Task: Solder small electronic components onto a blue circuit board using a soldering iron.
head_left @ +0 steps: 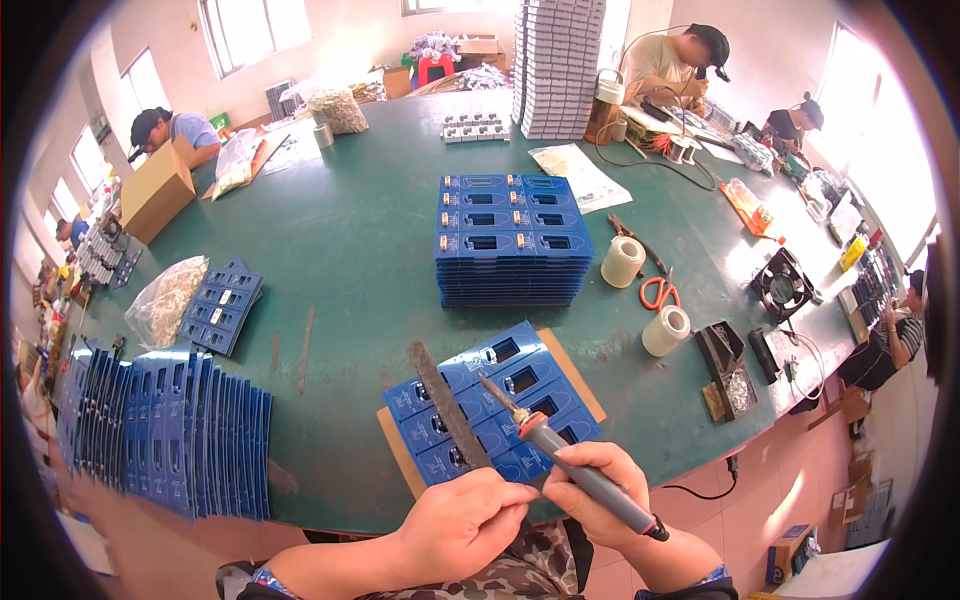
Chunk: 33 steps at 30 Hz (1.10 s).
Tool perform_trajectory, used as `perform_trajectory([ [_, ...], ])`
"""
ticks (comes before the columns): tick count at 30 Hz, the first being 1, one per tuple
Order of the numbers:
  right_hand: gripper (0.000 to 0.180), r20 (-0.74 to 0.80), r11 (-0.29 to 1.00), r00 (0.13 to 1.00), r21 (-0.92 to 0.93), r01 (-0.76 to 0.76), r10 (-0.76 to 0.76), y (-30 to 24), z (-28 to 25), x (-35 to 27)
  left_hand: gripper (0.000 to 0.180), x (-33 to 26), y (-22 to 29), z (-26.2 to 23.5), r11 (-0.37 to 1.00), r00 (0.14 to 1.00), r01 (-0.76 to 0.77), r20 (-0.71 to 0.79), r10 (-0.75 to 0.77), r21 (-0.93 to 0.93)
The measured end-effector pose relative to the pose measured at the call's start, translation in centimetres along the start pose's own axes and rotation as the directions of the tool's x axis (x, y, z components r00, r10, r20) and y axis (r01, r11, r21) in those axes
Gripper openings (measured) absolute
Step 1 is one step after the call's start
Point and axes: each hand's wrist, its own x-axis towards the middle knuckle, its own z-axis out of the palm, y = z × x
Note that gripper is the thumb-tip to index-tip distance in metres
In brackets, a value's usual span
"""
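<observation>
My right hand (603, 492) is wrapped round the grey handle of a soldering iron (590, 478), whose tip points up and left over a blue circuit board panel (545, 378). The panel lies on a piece of brown cardboard (572, 372) at the table's near edge. A dark, worn flat strip (445, 402) crosses the panel at a slant. Its lower end meets my left hand (468, 522), which is closed with the fingertips close to my right fingers. What the left fingers hold, if anything, is hidden.
Blue panels form a tall stack (512, 285) beyond the work, and a long leaning row (190, 430) at left. Tape rolls (665, 330), orange-handled scissors (659, 292), a black tray (727, 370) and a fan (783, 283) stand right. Co-workers sit around the green table (340, 250).
</observation>
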Motion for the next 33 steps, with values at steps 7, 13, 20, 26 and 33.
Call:
perform_trajectory([
  [7, 0.037, -0.047, 0.995, 0.996, -0.066, 0.071, -0.075, -0.7, 0.7, 0.0, 0.020, -0.8, 0.8, -0.1, 1.000, 0.999, 0.022, -0.023, -0.022, 0.011],
  [13, 0.037, -0.065, 0.974, 0.990, -0.198, 0.109, -0.124, -1.4, -0.5, 0.3, 0.022, -1.4, 0.5, -0.4, 0.999, 0.999, 0.039, 0.035, -0.040, 0.022],
  [20, 0.046, -0.024, 0.994, 0.994, -0.041, 0.103, -0.104, -1.7, -4.9, 0.4, 0.012, 0.3, -1.0, -4.2, 0.945, 0.981, 0.130, -0.178, -0.079, 0.298],
  [26, 0.035, -0.023, 0.996, 1.000, -0.081, -0.023, 0.021, -0.9, -5.8, 0.0, 0.013, 1.1, -2.2, -4.6, 0.885, 0.988, 0.149, -0.112, -0.111, 0.440],
  [33, 0.021, 0.070, 0.965, 0.996, -0.254, 0.072, -0.056, -0.6, -5.9, 1.2, 0.013, 1.4, -2.5, -4.6, 0.880, 0.991, 0.131, -0.096, -0.098, 0.456],
])
